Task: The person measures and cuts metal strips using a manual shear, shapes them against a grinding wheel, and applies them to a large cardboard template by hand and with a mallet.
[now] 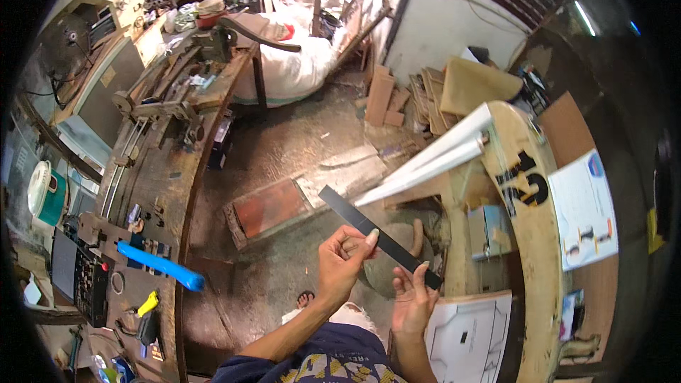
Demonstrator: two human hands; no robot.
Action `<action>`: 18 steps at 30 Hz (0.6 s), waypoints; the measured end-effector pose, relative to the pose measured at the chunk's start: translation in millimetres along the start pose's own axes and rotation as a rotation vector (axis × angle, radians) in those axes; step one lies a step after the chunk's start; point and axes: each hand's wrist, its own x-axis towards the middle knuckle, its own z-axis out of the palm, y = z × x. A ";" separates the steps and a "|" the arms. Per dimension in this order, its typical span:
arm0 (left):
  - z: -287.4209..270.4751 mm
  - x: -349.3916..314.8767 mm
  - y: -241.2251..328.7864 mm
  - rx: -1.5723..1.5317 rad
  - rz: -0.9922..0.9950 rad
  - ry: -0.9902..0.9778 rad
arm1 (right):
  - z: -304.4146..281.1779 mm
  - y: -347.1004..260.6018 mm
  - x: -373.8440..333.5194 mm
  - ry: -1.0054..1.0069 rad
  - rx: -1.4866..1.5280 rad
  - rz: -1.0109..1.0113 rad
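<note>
A flat, narrow black strip (394,249) slants across in front of me, its far end up to the left and its near end down to the right. My left hand (339,261) pinches it around the middle, thumb on top and fingers curled beneath. At the near end, my right hand (413,303) has its thumb against the strip, while the other fingers are partly hidden behind it. The strip is off any surface, above the floor between two benches. I cannot make out what it is made of.
The left workbench (152,181) carries a long blue-handled tool (162,267), a yellow-handled tool (147,303) and a black control box (90,280). On the right, a curved wooden bench (530,241) holds black parts (523,179). White lengths (433,168) lean there; a rusty panel (272,210) lies on the floor.
</note>
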 end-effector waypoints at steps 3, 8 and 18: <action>-20.3 52.3 19.3 0.008 0.075 0.025 | 40.7 -2.5 48.0 -0.027 -0.049 0.036; -60.9 164.4 57.1 -0.014 0.167 0.114 | 100.8 -15.4 153.3 -0.175 -0.209 -0.078; -116.7 331.2 151.5 0.735 -0.146 -0.367 | 266.1 -12.3 385.9 -0.691 -0.600 -0.106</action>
